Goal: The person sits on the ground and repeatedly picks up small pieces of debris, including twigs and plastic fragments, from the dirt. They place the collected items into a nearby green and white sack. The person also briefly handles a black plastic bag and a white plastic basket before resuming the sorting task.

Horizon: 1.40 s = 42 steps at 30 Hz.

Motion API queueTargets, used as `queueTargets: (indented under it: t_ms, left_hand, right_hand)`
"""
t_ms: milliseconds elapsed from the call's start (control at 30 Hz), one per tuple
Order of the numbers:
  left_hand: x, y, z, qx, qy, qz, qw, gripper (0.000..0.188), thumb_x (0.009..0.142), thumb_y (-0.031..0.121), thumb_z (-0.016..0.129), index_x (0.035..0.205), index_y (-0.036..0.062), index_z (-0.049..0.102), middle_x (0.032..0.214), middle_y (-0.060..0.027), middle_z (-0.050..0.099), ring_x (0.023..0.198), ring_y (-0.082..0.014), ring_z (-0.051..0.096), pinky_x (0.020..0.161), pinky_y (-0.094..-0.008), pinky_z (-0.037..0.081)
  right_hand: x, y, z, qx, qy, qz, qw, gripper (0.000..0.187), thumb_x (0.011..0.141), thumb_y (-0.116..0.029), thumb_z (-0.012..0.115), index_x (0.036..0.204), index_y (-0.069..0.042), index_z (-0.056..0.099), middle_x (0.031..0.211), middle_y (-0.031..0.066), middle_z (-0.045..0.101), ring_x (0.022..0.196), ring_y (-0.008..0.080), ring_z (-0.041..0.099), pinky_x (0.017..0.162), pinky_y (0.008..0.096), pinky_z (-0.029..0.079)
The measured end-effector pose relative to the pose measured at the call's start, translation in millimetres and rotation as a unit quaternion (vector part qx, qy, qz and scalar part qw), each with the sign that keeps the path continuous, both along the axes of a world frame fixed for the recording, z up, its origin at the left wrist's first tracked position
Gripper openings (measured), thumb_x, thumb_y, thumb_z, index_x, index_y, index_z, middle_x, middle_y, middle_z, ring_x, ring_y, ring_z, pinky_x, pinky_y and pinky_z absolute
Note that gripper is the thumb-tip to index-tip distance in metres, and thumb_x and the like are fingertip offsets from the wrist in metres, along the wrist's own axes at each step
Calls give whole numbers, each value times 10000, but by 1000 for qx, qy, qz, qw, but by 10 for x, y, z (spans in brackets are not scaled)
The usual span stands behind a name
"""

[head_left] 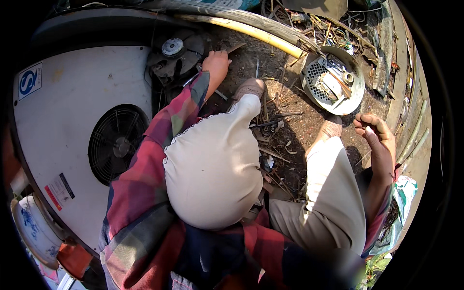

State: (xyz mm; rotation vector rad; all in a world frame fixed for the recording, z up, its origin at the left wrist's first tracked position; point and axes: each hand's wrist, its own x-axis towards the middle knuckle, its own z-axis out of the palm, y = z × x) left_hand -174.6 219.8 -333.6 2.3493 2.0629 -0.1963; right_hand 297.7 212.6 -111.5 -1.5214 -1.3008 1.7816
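Observation:
My left hand (216,68) is at the far side beside a dark, dirty motor-like part (169,60) with a round metal disc (172,47) on top. Its fingers are curled down, and what they grip, if anything, is hidden. A flat wooden piece (236,47) pokes out just past the fingertips. A thin metal rod (221,94) lies by my left wrist. On the right, my right hand (378,140) is raised near my knee with thumb and fingers bent together. Anything in that pinch is too small to name. It is close to a round pale basin (356,99) but apart from it.
The basin holds a grid-holed basket (316,79) and assorted small parts. A white outdoor fan unit (63,116) fills the left. A yellow pole (251,33) and weathered timber border the far side. Twigs and scraps (273,153) litter the ground between my feet.

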Motion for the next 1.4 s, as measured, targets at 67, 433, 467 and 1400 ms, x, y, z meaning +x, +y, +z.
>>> queueTargets:
  t_ms: [67,433,467,1400]
  left_hand:
    - [111,151,-69,-18,22,14,999,220,831,284,642,895,74,662,869,-97,655,883,-281,616,716,-387,520]
    - [-46,268,154,34,-56,-3,998,104,816,149,567,798,78,641,782,-123,661,750,-292,652,654,-404,532]
    - [-86,249,166,40,-69,5,997,106,823,156,571,796,79,640,775,-124,658,746,-295,650,656,-405,530]
    - [573,-164,2074,-183,-440,148,866,139,905,53,578,974,-40,654,829,-105,673,751,-163,643,690,-252,493]
  right_hand:
    - [-6,6,30,-2,-8,-1,1000,288,896,-71,533,1159,36,580,1157,132,608,1084,207,586,926,316,452]
    - [-58,3,-60,-15,-29,-3,999,283,934,-137,549,1166,23,568,1160,135,614,1058,194,602,949,343,470]
    - [-76,6,-84,-16,-24,0,1000,280,935,-137,549,1165,21,568,1161,135,614,1059,194,602,948,343,470]
    - [634,1116,-1357,188,-442,243,843,432,813,-194,661,1169,17,539,1087,250,602,1046,388,589,912,404,472]
